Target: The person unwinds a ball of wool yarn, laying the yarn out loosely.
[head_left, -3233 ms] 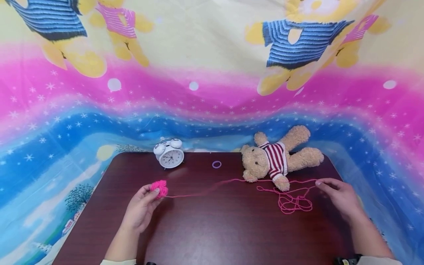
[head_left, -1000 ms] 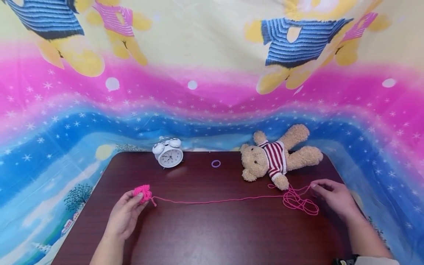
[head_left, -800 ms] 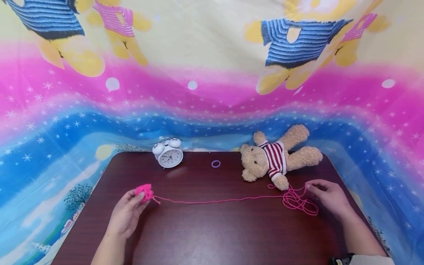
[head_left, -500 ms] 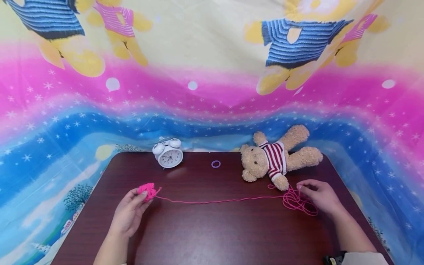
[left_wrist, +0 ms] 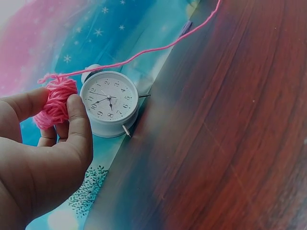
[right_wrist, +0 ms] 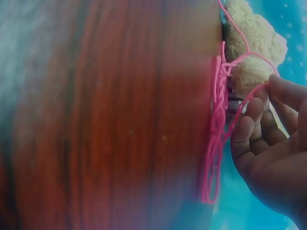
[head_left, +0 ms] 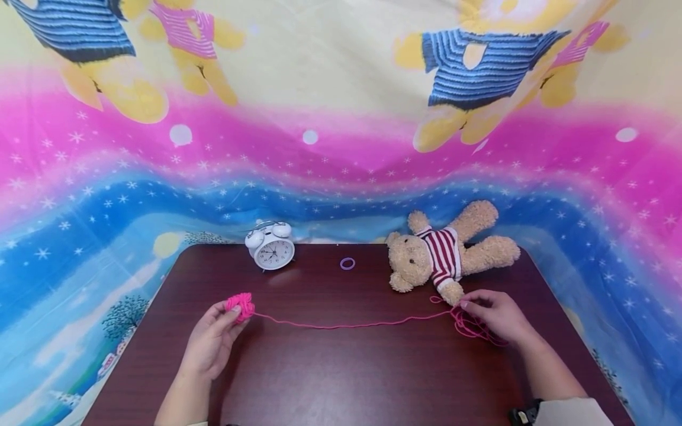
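Observation:
My left hand [head_left: 213, 340] pinches a small bundle of pink yarn [head_left: 242, 306] between thumb and fingers, above the left part of the table. From the bundle one strand [head_left: 341, 326] sags across to the right. At the right, my right hand [head_left: 495, 316] pinches that yarn between thumb and forefinger, close to the teddy bear's lower paw. Beneath its fingers lie loose loops of yarn [head_left: 471, 328] on the table, partly hidden by the hand. In the right wrist view the pinched strand [right_wrist: 256, 89] runs past the bear's fur.
A teddy bear [head_left: 444, 254] in a red-and-white striped shirt lies on its side at the back right. A white alarm clock [head_left: 274, 251] stands at the back left, with a purple ring [head_left: 347, 264] between them. Patterned cloth [head_left: 341, 154] surrounds the dark wooden table [head_left: 341, 378].
My right hand has moved left over the loose loops, towards the bear's paw, still pinching the yarn. Lately my left hand has drifted slightly right with the bundle, and the strand sags more.

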Tool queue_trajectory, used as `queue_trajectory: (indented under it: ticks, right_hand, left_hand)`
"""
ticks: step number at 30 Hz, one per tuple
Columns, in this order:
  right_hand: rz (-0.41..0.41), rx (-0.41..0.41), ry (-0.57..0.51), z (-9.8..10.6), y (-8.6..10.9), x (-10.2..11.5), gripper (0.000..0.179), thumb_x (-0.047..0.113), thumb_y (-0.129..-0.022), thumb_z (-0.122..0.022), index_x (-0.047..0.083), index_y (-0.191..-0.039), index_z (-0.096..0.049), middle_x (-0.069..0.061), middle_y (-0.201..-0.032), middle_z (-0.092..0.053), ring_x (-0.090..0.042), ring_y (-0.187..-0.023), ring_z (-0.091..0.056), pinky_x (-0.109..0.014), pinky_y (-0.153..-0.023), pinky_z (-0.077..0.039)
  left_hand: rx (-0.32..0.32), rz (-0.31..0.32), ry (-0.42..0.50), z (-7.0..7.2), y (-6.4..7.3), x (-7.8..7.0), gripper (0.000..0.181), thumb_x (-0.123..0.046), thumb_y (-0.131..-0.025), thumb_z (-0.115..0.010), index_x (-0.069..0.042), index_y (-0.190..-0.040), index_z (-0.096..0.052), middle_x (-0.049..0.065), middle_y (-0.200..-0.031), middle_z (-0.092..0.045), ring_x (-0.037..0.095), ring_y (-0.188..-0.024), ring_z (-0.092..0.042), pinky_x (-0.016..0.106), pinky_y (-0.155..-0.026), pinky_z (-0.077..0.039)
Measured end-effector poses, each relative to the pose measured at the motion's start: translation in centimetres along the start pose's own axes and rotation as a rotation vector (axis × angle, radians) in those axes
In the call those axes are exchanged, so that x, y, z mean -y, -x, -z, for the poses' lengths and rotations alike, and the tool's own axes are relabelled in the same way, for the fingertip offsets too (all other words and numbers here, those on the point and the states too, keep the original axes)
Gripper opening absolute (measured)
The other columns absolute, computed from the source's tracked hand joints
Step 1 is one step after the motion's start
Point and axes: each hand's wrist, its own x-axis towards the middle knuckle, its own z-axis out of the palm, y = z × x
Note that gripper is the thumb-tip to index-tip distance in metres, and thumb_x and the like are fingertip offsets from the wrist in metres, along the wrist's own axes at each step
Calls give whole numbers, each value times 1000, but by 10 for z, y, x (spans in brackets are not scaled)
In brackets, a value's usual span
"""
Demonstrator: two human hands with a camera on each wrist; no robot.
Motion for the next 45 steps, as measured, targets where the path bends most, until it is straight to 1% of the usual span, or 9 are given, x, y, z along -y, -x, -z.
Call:
queue_trajectory:
  ticks: [7, 12, 15, 19, 22, 31, 36, 41, 45]
  right_hand:
    - [40, 12, 34, -5, -1, 6, 29, 41, -97, -74, 18, -114, -78, -2, -110, -73, -21, -94, -61, -34, -76, -50]
    - [38, 22, 13, -7, -1, 9, 25, 34, -95, -76, 17, -114, -78, -2, -110, -73, -20, -90, -60, -31, -73, -50]
    - [25, 31, -10, -8, -1, 13, 27, 31, -94, -78, 14, -115, -77, -2, -106, -74, -19, -89, -62, -29, -73, -51]
    - [37, 38, -35, -9, 1, 19, 30, 27, -93, -79, 9, -117, -76, -4, -101, -74, -18, -88, -66, -29, -72, -54]
    - [53, 45, -51, -10, 1, 23, 33, 25, -93, -79, 6, -120, -74, -5, -103, -74, -19, -90, -66, -29, -73, -56]
    - [59, 54, -76, -15, 0, 38, 36, 26, -92, -80, 6, -121, -73, -5, -103, -73, -20, -91, -66, -31, -75, -55]
    - [70, 63, -106, -22, -4, 45, 34, 26, -93, -80, 6, -120, -74, -5, -103, -73, -20, -90, -65, -30, -72, -55]
    - [79, 70, -130, -34, -10, 50, 30, 23, -94, -79, 6, -119, -74, -4, -102, -73, -19, -90, -68, -32, -73, -58]
    - [95, 72, -138, -45, -14, 58, 31, 22, -93, -79, 5, -118, -74, -4, -100, -72, -19, -88, -66, -31, -71, -57]
  left_hand:
    - [11, -1, 15, -4, -2, 1, 37, -14, -105, -63, -4, -133, -40, -3, -117, -69, 12, -110, -71, 27, -98, -54]
    - [24, -12, 15, -7, -2, 2, 38, -13, -105, -61, -3, -134, -38, -3, -118, -68, 11, -110, -71, 27, -99, -54]
    - [24, -14, 18, -9, -2, 1, 37, -13, -105, -62, -3, -133, -40, -3, -117, -69, 11, -109, -71, 27, -99, -54]
    - [29, -21, 22, -11, -2, 2, 34, -13, -105, -62, -4, -131, -42, -4, -117, -70, 11, -108, -71, 28, -99, -54]
    - [36, -24, 22, -12, -2, 2, 33, -12, -105, -61, -5, -131, -42, -4, -117, -69, 11, -109, -71, 28, -100, -54]
    - [38, -10, -3, -18, -3, 2, 38, -16, -105, -63, -4, -133, -40, -2, -118, -67, 12, -108, -71, 26, -99, -54]
    - [52, -16, 12, -20, -4, 3, 37, -12, -105, -61, -3, -133, -39, -2, -117, -66, 12, -108, -70, 27, -99, -54]
    - [53, -9, 7, -22, -4, 5, 37, -12, -105, -61, -3, -134, -39, -2, -118, -67, 12, -109, -70, 27, -99, -54]
    - [53, -9, 17, -25, -3, 8, 35, -8, -105, -59, -2, -133, -39, -1, -118, -66, 13, -108, -71, 27, -99, -54]
